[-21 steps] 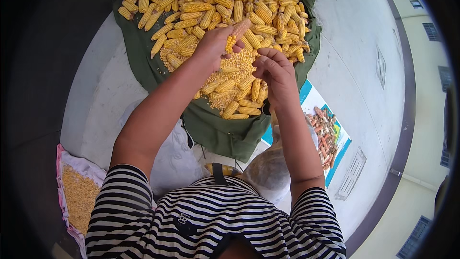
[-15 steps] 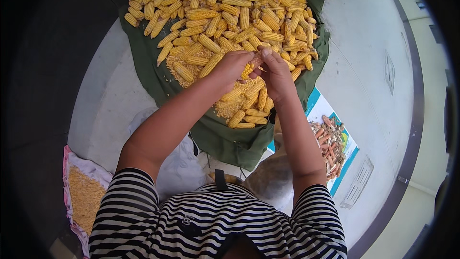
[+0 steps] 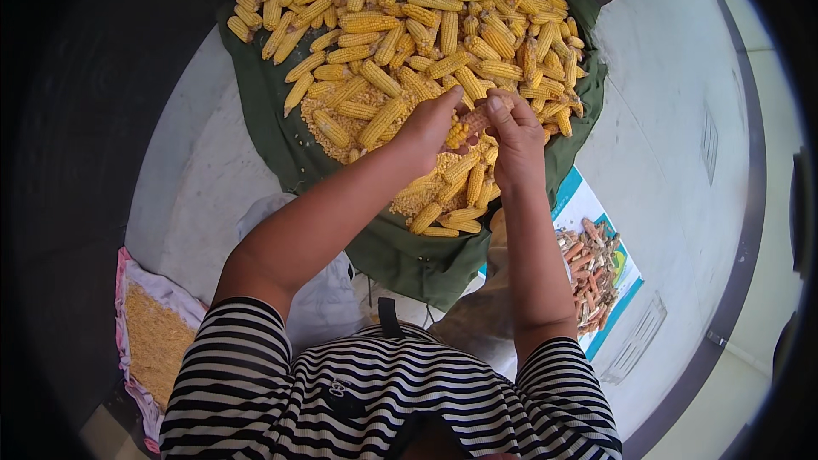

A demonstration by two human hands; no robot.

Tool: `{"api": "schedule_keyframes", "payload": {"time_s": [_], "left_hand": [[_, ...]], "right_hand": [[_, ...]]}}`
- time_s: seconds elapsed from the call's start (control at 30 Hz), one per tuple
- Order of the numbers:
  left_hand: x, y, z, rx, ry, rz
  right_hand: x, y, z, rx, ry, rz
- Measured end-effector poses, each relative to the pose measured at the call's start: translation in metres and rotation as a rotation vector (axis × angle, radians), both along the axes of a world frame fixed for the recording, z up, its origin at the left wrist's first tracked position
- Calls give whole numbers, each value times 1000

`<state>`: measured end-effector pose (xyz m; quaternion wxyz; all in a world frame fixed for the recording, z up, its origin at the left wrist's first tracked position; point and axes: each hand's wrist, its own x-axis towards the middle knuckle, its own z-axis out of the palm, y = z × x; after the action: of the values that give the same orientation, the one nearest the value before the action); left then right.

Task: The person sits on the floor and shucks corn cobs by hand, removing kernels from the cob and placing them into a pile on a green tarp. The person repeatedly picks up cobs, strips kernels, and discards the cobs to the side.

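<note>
Above the green cloth [image 3: 433, 279], we see one half-bare cob [image 3: 475, 122] between the hands: the right hand [image 3: 516, 138] pinches its pinkish, bare end between thumb and fingers, while the left hand [image 3: 433, 129] curls around the end bearing yellow kernels, its fingers partly hidden. Whole yellow cobs [image 3: 434, 0] lie heaped beyond, loose kernels [image 3: 411, 201] lie just below the hands, and stripped cobs [image 3: 590, 277] lie on a sheet [image 3: 629, 281] to our right. To work this cob well, we would hold the bare end firmly — the rough core should give a steady grip — and press a thumb along the edge where kernels meet core, turning it little by little, low over the cloth so that falling kernels scatter less.
</note>
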<state>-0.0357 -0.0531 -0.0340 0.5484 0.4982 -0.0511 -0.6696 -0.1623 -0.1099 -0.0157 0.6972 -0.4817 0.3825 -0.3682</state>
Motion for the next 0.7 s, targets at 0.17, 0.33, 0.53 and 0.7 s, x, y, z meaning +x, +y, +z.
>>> {"api": "schedule_keyframes", "payload": {"time_s": [0.17, 0.33, 0.53, 0.7], "left_hand": [[-16, 2, 0, 0, -280, -23], [-33, 2, -12, 1, -179, 129], [-22, -4, -23, 67, 24, 65], [-24, -17, -18, 199, 163, 231]], "right_hand": [[12, 4, 7, 284, -304, -71], [24, 18, 7, 292, -314, -235], [24, 18, 2, 192, -269, -63], [23, -3, -13, 248, -285, -274]]}}
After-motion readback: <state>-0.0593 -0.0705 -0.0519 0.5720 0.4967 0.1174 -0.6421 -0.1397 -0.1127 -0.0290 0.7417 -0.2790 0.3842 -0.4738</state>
